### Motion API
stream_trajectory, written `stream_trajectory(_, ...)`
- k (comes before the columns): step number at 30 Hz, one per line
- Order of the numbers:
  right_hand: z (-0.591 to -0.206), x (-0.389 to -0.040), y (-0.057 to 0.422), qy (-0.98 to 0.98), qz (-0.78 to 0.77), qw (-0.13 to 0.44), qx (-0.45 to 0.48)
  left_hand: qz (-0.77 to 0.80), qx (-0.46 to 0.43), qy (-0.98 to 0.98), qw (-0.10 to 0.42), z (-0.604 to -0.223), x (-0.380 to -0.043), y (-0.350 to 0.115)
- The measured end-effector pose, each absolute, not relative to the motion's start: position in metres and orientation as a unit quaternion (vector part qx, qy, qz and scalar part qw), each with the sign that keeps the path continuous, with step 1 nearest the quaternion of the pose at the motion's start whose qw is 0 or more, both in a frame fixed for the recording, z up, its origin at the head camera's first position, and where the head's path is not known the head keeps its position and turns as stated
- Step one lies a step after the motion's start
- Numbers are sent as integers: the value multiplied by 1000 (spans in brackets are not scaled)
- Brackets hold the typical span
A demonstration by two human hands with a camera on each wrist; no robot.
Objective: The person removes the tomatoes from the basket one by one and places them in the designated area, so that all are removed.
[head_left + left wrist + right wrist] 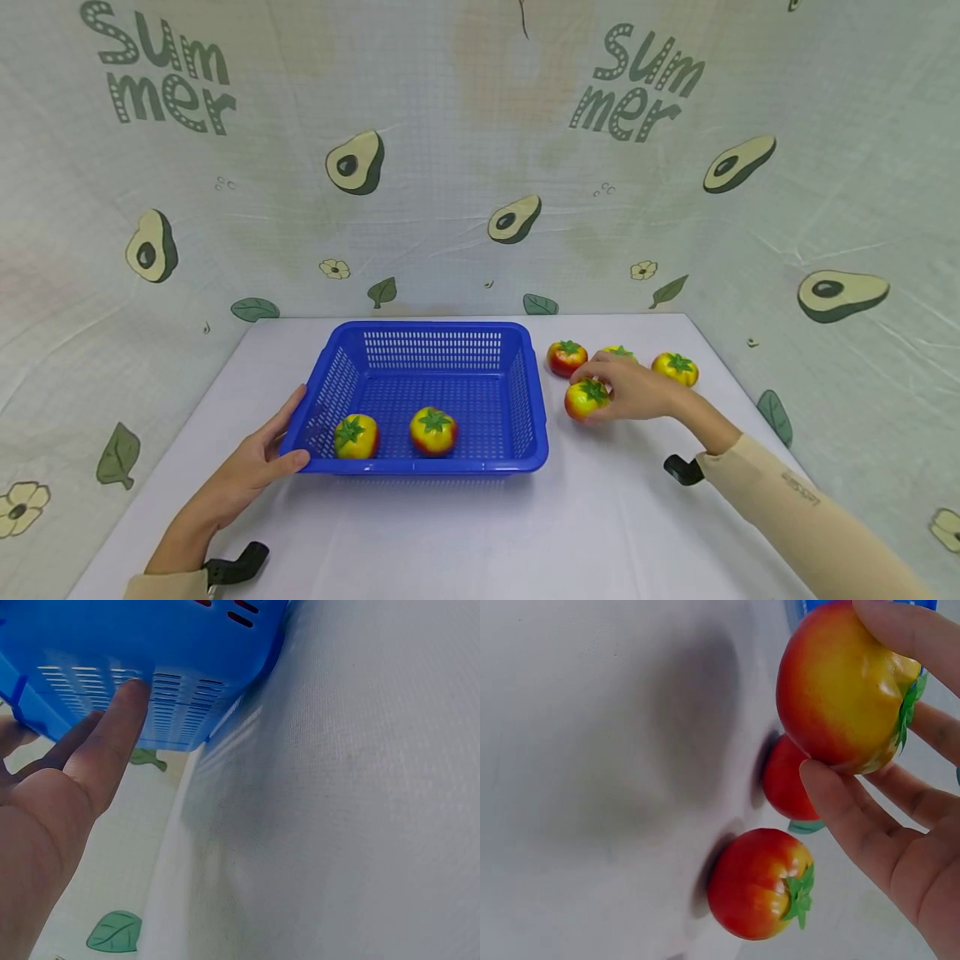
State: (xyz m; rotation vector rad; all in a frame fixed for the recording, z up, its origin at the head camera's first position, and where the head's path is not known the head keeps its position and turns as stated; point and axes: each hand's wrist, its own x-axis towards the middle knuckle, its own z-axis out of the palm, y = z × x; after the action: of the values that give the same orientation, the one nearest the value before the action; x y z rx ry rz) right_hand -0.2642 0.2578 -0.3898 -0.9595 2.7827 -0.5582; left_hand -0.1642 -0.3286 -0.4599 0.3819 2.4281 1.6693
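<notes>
- Held tomato point(585, 403), glossy yellow and red beneath a green leafy cap, sits in a person's right hand point(633, 387) at three o'clock from a blue plastic basket point(450, 466), outside the rim.
- The right hand pinches the fruit between thumb and fingertips; in the right wrist view its shadow point(697, 712) falls apart from it on the white tabletop point(480, 533), showing it raised off the surface.
- At the basket's eight o'clock corner, the left hand point(247, 467) is spread, its thumb at the front rim and its fingers reaching straight along the outside of the slotted wall, touching it.
- Inside the basket, a mainly yellow tomato point(357, 437) rests at eight o'clock and a red-and-yellow tomato point(433, 433) at five o'clock, with a gap between them.
- Around the held fruit, a mostly red tomato point(560, 362) lies at eleven o'clock, a partly hidden tomato point(622, 353) at one, behind the right hand, and a yellow-faced tomato point(675, 371) at two.
- Beige sleeves point(810, 517) cover both forearms.
- Pale cloth point(450, 267) printed with avocados point(356, 162) rises from nine o'clock through twelve to three.
</notes>
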Motion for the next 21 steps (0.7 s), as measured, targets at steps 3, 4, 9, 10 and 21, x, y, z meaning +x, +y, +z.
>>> stream_trajectory(3, -393, -265, 261, 925, -189, 84, -319, 563, 130, 812, 85, -459, -163, -328)
stream_trajectory(4, -395, -265, 262, 925, -190, 88, -319, 564, 129, 811, 85, -458, -163, -328)
stream_trajectory(9, -401, -268, 266, 922, -195, 103, -318, 567, 131, 809, 87, -458, -162, -328)
stream_trajectory(10, -402, -269, 267, 922, -196, 105, -316, 567, 128, 809, 87, -458, -162, -327)
stream_trajectory(21, -411, -273, 269, 920, -203, 116, -313, 564, 122, 812, 88, -458, -163, -327)
